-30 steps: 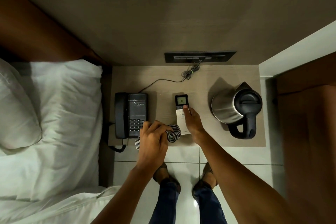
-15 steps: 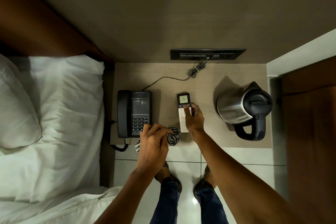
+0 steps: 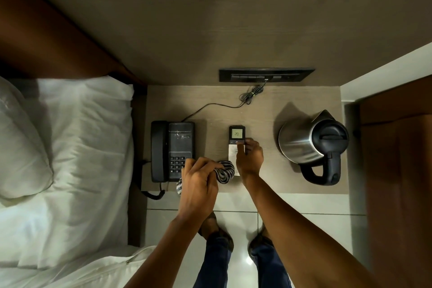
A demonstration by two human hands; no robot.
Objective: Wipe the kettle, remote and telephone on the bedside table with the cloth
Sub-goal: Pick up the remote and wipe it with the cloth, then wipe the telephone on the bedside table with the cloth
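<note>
On the bedside table [image 3: 261, 110] stand a black telephone [image 3: 172, 150] at the left, a white remote [image 3: 236, 141] with a lit display in the middle, and a steel kettle [image 3: 312, 147] with a black lid and handle at the right. My left hand [image 3: 198, 182] is closed around a bunched striped cloth [image 3: 225, 172] at the table's front edge, just in front of the telephone's keypad. My right hand [image 3: 249, 158] grips the remote's lower half, fingers around its sides, hiding that part.
A bed with white sheets and a pillow [image 3: 21, 142] lies to the left. A black switch panel [image 3: 266, 74] sits on the wall behind the table, with a coiled cable [image 3: 251, 94] running to the telephone. A wooden panel [image 3: 397, 170] stands right. My feet are on the tiled floor.
My right hand has slid further up the remote and closed around it. My left hand with the cloth has stayed almost in place.
</note>
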